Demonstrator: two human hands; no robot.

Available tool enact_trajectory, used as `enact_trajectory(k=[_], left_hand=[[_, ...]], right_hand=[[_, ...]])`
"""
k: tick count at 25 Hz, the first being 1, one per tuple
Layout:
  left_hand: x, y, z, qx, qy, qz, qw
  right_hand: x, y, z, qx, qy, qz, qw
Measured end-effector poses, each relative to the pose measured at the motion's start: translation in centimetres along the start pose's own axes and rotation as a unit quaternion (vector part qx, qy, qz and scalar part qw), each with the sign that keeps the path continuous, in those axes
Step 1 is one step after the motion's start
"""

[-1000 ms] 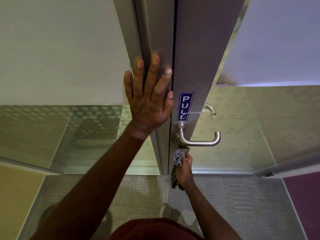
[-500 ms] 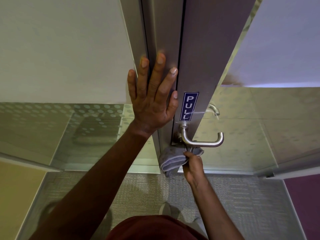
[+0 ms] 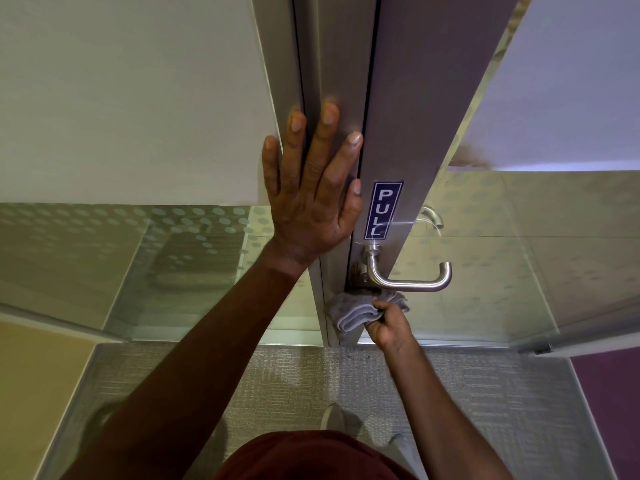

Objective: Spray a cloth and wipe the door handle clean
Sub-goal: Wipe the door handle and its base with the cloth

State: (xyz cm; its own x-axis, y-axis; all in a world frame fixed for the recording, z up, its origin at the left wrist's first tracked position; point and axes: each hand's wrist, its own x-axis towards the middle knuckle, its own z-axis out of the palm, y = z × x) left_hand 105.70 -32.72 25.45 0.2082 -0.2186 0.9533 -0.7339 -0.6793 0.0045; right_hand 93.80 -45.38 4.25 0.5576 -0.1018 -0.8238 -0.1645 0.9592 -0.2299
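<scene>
The left hand (image 3: 311,192) lies flat against the grey metal door frame (image 3: 341,64), fingers straight and spread, palm pressing the surface beside the blue vertical PULL sticker (image 3: 383,210). The right hand (image 3: 389,325) curls its fingers round a bunched grey microfibre cloth (image 3: 349,311), holding it against the door edge just below the brushed steel lever door handle (image 3: 408,280). The cloth's top touches the underside of the handle near its base.
</scene>
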Motion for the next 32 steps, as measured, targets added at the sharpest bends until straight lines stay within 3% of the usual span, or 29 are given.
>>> enact_trajectory(k=[4, 7, 9, 12, 16, 18, 21, 22, 24, 26, 28, 32], left_hand=[[0.0, 0.0, -0.1, 0.001, -0.01, 0.001, 1.0], [0.0, 0.0, -0.1, -0.003, -0.012, -0.004, 1.0], [0.0, 0.0, 0.0, -0.005, -0.007, -0.006, 1.0], [0.0, 0.0, 0.0, -0.004, -0.004, -0.005, 1.0], [-0.1, -0.1, 0.1, -0.004, -0.003, -0.004, 1.0], [-0.2, -0.2, 0.2, -0.002, -0.006, -0.002, 1.0], [-0.2, -0.2, 0.3, -0.003, -0.001, -0.002, 1.0], [-0.2, -0.2, 0.4, -0.004, 0.002, -0.002, 1.0], [-0.2, -0.1, 0.4, -0.006, 0.005, -0.002, 1.0], [-0.2, -0.1, 0.4, -0.006, 0.006, -0.005, 1.0], [-0.2, -0.1, 0.3, -0.005, 0.006, -0.007, 1.0], [0.0, 0.0, 0.2, -0.001, 0.001, -0.007, 1.0]], right_hand=[[-1.1, 0.0, 0.3, 0.01, 0.0, -0.046, 0.999], [-2.9, 1.6, 0.8, -0.143, 0.028, -0.206, 0.968], [-4.0, 3.1, 0.9, -0.258, 0.066, -0.325, 0.907], [-4.5, 4.2, 1.1, -0.349, 0.054, -0.447, 0.822], [-4.1, 4.7, 0.7, -0.413, 0.002, -0.526, 0.744], [-3.7, 4.3, 0.3, -0.477, 0.006, -0.569, 0.669], [-1.9, 1.6, -0.9, -0.563, 0.06, -0.642, 0.517], [-1.4, 0.7, -1.2, -0.583, 0.076, -0.652, 0.479], [-0.5, -0.3, -1.9, -0.61, 0.088, -0.657, 0.435], [0.2, -0.2, -2.9, -0.631, 0.099, -0.65, 0.412], [0.7, 0.8, -4.0, -0.658, 0.116, -0.62, 0.411], [0.6, 2.9, -5.1, -0.71, 0.089, -0.511, 0.476]])
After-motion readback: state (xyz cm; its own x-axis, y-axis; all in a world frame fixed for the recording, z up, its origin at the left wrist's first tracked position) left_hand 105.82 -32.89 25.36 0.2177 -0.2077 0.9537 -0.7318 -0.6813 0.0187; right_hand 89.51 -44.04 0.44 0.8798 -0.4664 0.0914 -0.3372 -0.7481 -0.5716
